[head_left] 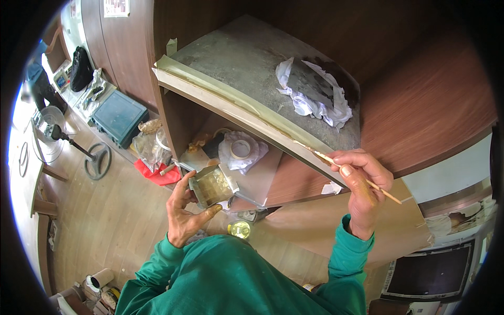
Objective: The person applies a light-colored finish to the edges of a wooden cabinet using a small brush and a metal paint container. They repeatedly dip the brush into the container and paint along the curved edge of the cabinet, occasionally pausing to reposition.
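Note:
My left hand is closed round the side of a small open-topped box with a brownish, smeared inside, held tilted in front of the shelf. In my right hand is a thin paintbrush with a wooden handle, pinched between thumb and fingers. Its pale tip meets, or nearly meets, the right part of the shelf's front edge. Pale yellow masking tape runs along that edge. Behind it lies the grey, dusty shelf top, with crumpled white paper or cloth on its right part.
A roll of tape rests on a white cloth in the lower compartment. Below stands a jar of yellowish stuff. To the left are a red bag, a blue-green case and a standing fan. A brown panel lies low right.

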{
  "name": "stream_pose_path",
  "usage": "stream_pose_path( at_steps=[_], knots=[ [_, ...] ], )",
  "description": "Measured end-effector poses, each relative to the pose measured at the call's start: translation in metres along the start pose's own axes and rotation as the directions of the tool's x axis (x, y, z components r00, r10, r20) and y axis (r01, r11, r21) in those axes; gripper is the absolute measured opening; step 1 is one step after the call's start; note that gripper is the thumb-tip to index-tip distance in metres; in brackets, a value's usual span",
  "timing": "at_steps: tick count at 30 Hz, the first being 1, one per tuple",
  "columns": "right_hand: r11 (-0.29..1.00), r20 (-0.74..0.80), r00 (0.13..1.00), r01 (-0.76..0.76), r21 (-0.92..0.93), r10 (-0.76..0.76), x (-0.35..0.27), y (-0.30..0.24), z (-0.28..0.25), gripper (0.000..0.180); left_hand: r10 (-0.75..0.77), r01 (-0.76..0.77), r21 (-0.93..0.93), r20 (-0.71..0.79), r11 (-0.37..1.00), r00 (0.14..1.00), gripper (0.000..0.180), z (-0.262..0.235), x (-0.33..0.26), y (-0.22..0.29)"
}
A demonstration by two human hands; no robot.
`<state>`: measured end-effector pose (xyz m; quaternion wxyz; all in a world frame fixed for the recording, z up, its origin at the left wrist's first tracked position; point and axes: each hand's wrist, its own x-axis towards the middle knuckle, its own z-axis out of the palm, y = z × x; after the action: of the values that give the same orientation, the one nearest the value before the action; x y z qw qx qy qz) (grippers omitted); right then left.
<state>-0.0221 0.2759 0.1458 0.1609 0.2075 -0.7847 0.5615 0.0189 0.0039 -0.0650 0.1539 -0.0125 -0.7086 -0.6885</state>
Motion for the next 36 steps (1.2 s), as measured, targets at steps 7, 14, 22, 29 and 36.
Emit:
stream_pose_path(
  at_steps=[7,14,22,29,36],
  knots=[
    [0.993,-0.050,0.997,-0.063,-0.102,0.058,-0.010,-0.006,-0.011,0.011,0.012,-0.010,-0.049,0.041,0.999,0.999,0.089,0.007,0.002,-0.015],
    [0.993,-0.017,0.997,-0.072,-0.095,0.071,-0.006,0.002,-0.013,0.010,0.006,0.007,-0.111,0.112,0.994,0.994,0.088,0.013,0.017,0.002],
    [0.996,-0.058,0.997,-0.058,-0.073,0.054,-0.016,-0.006,-0.008,0.011,-0.035,0.059,-0.151,0.153,0.987,0.988,0.087,0.011,0.011,0.027],
    [0.993,-0.086,0.996,-0.012,-0.121,0.001,-0.022,-0.001,-0.012,0.010,-0.014,0.048,-0.191,0.176,0.980,0.984,0.085,0.007,0.011,0.033],
    [0.997,-0.273,0.961,0.057,0.055,-0.040,-0.054,-0.024,-0.013,0.011,0.065,-0.061,-0.036,0.130,0.998,0.989,0.085,-0.001,0.016,0.016]
  ],
)
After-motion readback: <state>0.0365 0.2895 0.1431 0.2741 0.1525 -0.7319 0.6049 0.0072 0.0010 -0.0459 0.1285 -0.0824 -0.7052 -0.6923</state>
